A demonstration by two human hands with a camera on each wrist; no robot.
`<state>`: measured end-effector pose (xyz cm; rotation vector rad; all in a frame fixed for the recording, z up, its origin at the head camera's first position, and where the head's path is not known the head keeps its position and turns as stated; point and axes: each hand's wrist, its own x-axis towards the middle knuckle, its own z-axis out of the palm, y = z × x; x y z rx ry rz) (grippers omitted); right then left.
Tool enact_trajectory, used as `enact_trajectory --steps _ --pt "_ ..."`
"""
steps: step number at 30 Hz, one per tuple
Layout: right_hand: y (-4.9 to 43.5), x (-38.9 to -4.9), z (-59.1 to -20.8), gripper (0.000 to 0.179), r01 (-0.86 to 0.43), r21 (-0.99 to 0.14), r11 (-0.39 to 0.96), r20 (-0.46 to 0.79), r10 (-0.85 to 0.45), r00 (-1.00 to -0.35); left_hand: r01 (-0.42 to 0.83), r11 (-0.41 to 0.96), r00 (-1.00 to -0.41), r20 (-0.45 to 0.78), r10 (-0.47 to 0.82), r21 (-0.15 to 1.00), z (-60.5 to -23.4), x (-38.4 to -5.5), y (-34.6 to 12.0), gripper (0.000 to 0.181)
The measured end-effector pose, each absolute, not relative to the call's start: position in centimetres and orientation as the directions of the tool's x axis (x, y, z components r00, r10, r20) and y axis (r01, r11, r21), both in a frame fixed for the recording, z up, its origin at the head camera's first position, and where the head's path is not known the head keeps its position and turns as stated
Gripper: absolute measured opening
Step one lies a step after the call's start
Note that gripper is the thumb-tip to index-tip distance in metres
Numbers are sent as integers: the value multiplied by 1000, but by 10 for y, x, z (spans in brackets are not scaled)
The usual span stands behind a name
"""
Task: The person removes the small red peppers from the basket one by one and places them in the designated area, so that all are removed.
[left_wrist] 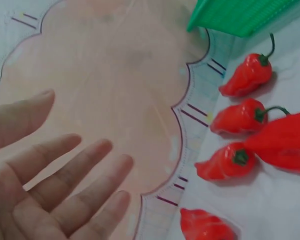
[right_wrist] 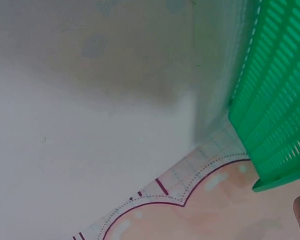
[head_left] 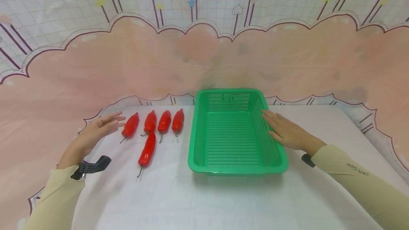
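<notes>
My left hand (head_left: 96, 130) hovers at the left, its fingers loosely extended and holding nothing. Nearest to it is a red chili pepper (head_left: 130, 126), the leftmost of several in a row; the fingertips appear apart from it. A longer red chili pepper (head_left: 147, 150) lies in front of the row, its tip close to another pepper (head_left: 150, 121). In the left wrist view the palm (left_wrist: 35, 210) shows bare, with the peppers off to the right. My right hand (head_left: 287, 130) rests with straight fingers on the right rim of a green plastic basket (head_left: 238, 169), which holds nothing.
A white table (head_left: 153, 201) carries the peppers and basket. Behind it hangs a patterned pink and white cloth (head_left: 204, 59), close to the basket's far end. Dark bands (head_left: 91, 166) are worn at the wrists.
</notes>
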<state>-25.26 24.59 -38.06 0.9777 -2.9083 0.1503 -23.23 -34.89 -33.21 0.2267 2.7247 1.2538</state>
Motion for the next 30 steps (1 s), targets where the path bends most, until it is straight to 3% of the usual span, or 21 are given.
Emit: enact_trajectory --steps 7,15,23,30 --pt "246 -255 -378 64 -593 -42 804 119 -585 -802 226 611 -973 200 112 759 -315 -228 -314 60" --pt "250 -253 -371 73 -553 -62 831 121 -544 -830 340 708 -912 402 87 619 -304 -229 -268 58" --pt "253 -252 -343 77 -505 -129 853 159 -485 -860 226 851 -948 309 80 475 -281 -230 -226 69" --pt "246 -253 -314 77 -460 -162 873 185 -431 -883 250 865 -943 311 116 435 -274 -236 -193 73"
